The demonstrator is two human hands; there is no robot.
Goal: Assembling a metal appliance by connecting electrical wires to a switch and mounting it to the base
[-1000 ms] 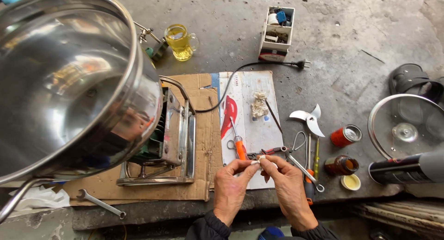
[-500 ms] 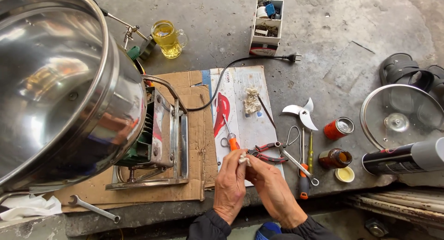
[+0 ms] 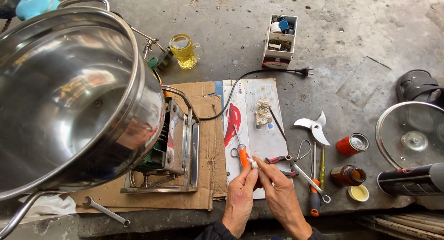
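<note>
Since the earlier frame both hands have drawn closer together above the worktop [image 3: 351, 50]. Left hand [image 3: 240, 196] and right hand [image 3: 277, 194] pinch one small white piece [image 3: 253, 163] between fingertips, just beside the orange-handled scissors [image 3: 241, 152].

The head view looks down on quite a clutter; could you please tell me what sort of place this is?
Probably an informal appliance repair spot on a concrete floor: an exposed motor unit on cardboard, pliers, screwdrivers, and a small parts box.
</note>
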